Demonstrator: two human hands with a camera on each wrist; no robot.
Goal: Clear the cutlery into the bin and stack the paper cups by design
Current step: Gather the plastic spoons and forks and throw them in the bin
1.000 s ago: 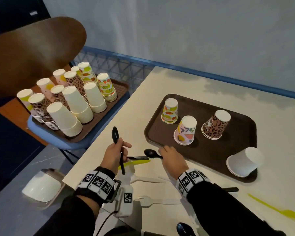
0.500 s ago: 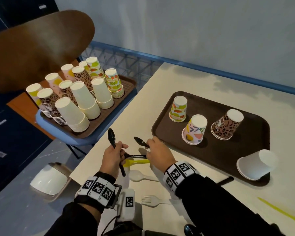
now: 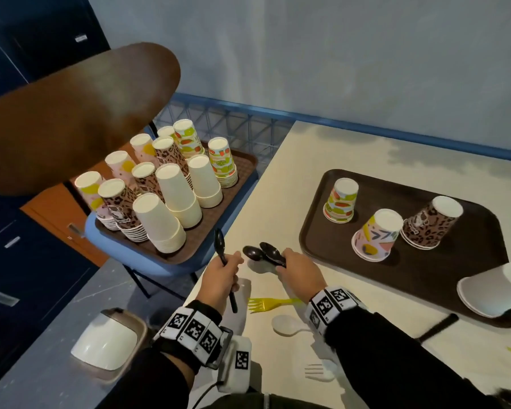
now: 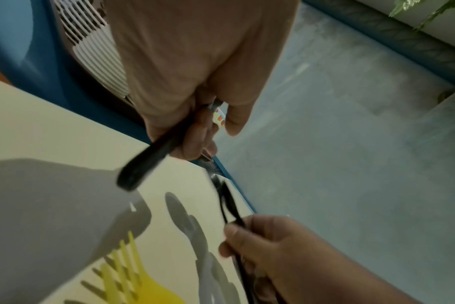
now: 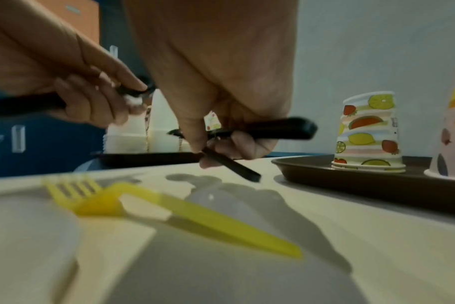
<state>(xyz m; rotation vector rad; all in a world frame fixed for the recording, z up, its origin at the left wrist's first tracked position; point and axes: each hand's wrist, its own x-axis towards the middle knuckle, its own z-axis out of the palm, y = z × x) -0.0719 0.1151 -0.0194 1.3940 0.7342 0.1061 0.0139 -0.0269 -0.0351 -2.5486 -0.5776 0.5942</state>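
Right hand (image 3: 300, 271) now grips two black spoons (image 3: 263, 252), lifted off table (image 3: 278, 184); left hand (image 3: 219, 276) fingers clutch one black spoon (image 3: 224, 262). Bin drop probably next.

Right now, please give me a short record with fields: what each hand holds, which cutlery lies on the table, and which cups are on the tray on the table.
left hand: grips one black spoon, bowl up
right hand: holds two black spoons
cutlery on table: yellow fork, white spoon, white fork
tray on table: fruit-print cup, pink patterned cup, leopard cup, all upside down; white cup on its side
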